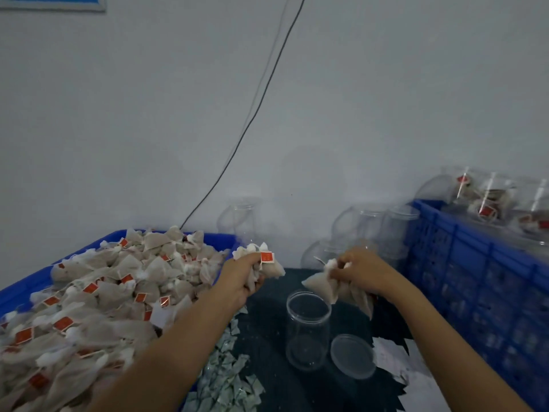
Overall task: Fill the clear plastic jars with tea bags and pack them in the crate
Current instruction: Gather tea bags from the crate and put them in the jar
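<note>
Standing nearest on dark tabletop [267,337]: open clear jar [308,331], upright, unfilled; loose lid [353,355] laid just beside it at right. Above jar, left hand [242,276] seen clenched round bunch of tea bags [267,263]; right hand [361,270] likewise closed on second bunch [332,285], held over jar mouth. Heaped tea bags held in blue tray [17,288] at left. Blue crate [475,278] at right, filled jars [487,200] within. Spare jars [356,224] ranged against wall [148,114].
</note>
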Motion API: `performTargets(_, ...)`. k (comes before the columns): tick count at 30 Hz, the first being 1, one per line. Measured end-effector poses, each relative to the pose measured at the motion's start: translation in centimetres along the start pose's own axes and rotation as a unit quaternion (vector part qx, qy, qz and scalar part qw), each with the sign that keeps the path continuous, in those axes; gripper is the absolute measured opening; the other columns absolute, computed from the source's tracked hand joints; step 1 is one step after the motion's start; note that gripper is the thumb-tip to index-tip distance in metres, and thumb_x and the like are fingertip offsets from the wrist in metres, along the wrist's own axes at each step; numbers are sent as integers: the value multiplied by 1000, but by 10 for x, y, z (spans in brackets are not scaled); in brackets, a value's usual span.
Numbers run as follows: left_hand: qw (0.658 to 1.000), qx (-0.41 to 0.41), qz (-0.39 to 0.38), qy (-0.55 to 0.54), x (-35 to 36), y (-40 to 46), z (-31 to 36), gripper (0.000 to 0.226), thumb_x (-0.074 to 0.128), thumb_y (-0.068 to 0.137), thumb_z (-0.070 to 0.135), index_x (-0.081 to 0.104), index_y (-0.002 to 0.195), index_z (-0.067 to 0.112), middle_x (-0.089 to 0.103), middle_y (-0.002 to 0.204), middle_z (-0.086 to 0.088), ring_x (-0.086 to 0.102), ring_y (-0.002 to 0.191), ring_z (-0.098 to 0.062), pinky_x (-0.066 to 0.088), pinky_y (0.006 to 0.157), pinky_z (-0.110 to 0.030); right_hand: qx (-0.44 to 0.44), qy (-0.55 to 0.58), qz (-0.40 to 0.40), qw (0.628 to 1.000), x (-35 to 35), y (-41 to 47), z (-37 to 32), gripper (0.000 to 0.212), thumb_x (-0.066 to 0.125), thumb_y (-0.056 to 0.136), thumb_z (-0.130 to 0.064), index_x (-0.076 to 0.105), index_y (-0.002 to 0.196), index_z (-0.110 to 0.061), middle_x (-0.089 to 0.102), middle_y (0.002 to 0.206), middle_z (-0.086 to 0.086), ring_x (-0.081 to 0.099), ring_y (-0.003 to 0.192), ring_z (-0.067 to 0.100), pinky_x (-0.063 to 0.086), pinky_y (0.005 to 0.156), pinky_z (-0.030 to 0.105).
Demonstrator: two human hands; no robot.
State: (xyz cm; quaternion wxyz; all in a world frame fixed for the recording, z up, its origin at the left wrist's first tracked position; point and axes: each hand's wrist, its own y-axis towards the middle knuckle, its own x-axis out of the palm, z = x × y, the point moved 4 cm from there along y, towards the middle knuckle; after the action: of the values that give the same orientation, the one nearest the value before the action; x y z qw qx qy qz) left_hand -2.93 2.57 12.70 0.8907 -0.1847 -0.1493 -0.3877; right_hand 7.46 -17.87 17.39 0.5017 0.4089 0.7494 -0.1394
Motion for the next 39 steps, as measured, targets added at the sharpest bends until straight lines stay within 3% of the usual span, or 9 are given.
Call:
performTargets(7,998,-1,66,13,1,16,-40,9,63,89,13,56,92,8,58,79,-10,53,69,-17,49,70,-33,18,6,28,999,30,7,17,31,63,91,-31,67,71,-8,58,69,4,46,59,7,32,51,16)
performTargets(11,995,-3,101,26,-5,18,-57,28,62,91,20,59,111,1,64,102,-17,59,91,-26,47,94,-43,24,-5,59,998,41,13,17,25,64,90,-33,75,87,-10,67,89,5,54,74,10,36,60,18)
performTargets(13,993,10,118,0,-8,19,-59,30,63,90,19,61,113,0,64,98,-15,59,85,-25,48,91,-42,33,10,61,998,43,15,20,24,66,89,-32,74,87,-10,67,93,4,56,78,10,37,59,15)
performTargets(17,986,63,153,-35,-11,23,-60,30,58,93,16,56,116,-3,60,88,-9,54,70,-16,44,64,-27,40,117,113,986,29,14,27,14,69,86,-20,71,77,-10,64,83,-2,56,78,9,38,71,18)
performTargets(21,978,134,160,-26,-12,25,-63,32,54,95,7,51,115,-18,52,69,-2,49,59,-14,42,56,-26,12,305,120,945,15,9,18,10,67,86,-11,72,77,-8,67,71,-3,58,62,3,42,54,7)
performTargets(24,972,145,178,-56,-14,25,-69,29,55,96,11,55,114,-11,53,72,0,51,63,-13,43,58,-26,-11,391,52,919,22,9,10,9,62,91,-11,72,89,-12,67,71,-2,57,54,4,43,44,16)
performTargets(26,966,136,205,-78,-15,24,-73,19,58,94,15,59,111,6,56,79,2,54,69,-12,41,59,-25,-7,415,19,909,31,12,6,12,60,92,-10,71,92,-15,66,75,0,57,54,6,43,44,19)
performTargets(31,964,132,216,-78,-11,20,-79,9,60,93,18,56,100,19,59,82,3,55,72,-11,38,58,-24,-19,382,-10,924,54,15,2,18,59,91,0,70,91,-14,64,88,6,60,55,10,49,50,18)
performTargets(39,968,121,205,-78,-8,30,-91,9,58,93,16,53,97,23,54,84,7,53,76,-8,37,60,-23,-41,213,99,971,58,16,0,26,78,75,-10,67,70,-33,68,80,-13,62,83,0,46,67,11)
